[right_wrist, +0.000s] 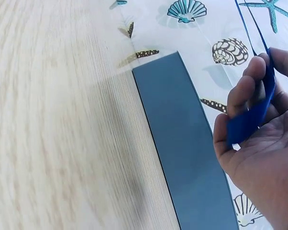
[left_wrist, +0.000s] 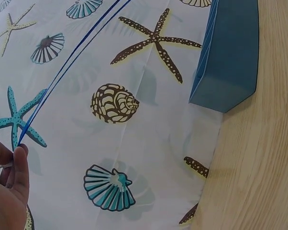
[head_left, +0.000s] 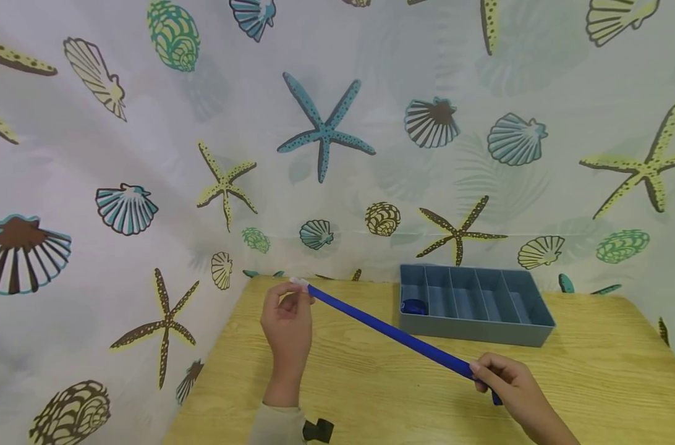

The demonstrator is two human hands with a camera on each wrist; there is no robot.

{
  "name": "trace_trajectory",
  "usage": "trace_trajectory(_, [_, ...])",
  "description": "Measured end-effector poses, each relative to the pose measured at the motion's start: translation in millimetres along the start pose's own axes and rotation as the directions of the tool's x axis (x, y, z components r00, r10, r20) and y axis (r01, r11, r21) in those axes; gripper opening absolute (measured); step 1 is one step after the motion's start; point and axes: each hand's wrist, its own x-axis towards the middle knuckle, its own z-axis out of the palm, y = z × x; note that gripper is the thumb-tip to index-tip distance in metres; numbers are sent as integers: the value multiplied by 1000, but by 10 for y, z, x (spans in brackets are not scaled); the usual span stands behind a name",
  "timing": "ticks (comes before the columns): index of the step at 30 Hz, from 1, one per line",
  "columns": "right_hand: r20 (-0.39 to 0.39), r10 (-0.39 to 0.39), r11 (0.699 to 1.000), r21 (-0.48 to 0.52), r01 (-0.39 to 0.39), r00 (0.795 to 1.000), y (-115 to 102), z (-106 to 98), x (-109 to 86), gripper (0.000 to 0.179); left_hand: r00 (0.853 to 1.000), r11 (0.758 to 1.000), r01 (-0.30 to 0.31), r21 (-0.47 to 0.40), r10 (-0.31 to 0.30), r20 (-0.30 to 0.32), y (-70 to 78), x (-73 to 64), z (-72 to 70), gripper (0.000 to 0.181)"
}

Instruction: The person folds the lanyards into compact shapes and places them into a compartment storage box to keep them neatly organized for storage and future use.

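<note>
A long blue ribbon (head_left: 390, 330) stretches taut and slanting above the table between my two hands. At its upper left end, which shows a whitish tip (head_left: 299, 282), my left hand (head_left: 287, 327) pinches it between thumb and fingertips. My right hand (head_left: 507, 380) grips the lower right end, and a short blue tail hangs below the fingers. In the left wrist view the ribbon (left_wrist: 62, 72) appears as two narrow strands meeting at the left hand (left_wrist: 10, 187). The right wrist view shows the blue tail (right_wrist: 249, 123) lying across the palm of the right hand (right_wrist: 273, 148).
A blue-grey divided tray (head_left: 471, 329) stands at the back of the wooden table (head_left: 371, 395). Its leftmost compartment holds a small dark-blue bundle (head_left: 414, 306). A cloth (head_left: 360, 179) printed with shells and starfish hangs behind and at the sides.
</note>
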Motion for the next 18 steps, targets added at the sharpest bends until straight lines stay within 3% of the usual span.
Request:
trace_trajectory(6, [-49, 43, 999, -13, -44, 998, 37, -111, -21, 31, 1000, 1000, 11, 13, -11, 5, 3, 24, -20, 9])
trace_trajectory(14, [-88, 1, 998, -60, -6, 996, 45, -215, -90, 33, 1000, 1000, -7, 18, 7, -4, 19, 49, -37, 9])
trace_trajectory(18, [-92, -9, 998, -69, 3, 996, 65, -273, -108, 33, 1000, 999, 17, 29, -17, -8, 35, 55, -54, 10])
